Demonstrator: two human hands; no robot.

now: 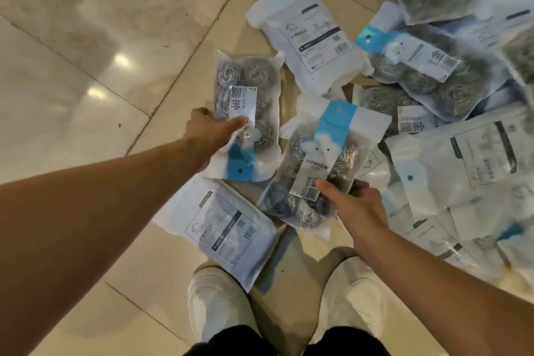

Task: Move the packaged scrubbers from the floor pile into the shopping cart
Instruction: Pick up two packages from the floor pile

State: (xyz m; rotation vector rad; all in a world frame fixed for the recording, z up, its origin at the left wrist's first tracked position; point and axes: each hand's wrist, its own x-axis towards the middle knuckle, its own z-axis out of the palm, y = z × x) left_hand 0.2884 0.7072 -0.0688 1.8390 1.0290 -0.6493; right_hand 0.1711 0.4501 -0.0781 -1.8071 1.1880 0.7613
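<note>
My left hand (209,131) grips a clear pack of steel scrubbers (248,89) by its blue-banded end, thumb on the label. My right hand (354,201) holds a second scrubber pack (315,165) by its lower edge, thumb on top, blue header pointing away. Both packs sit just above the floor. A pile of several more packs (450,124) spreads across the right side, some face down and white. The shopping cart is out of view.
One pack (228,228) lies face down on the beige tiled floor (86,81) beside my left shoe (215,298). My right shoe (355,292) stands near the pile's edge. Another white pack (309,35) lies farther ahead.
</note>
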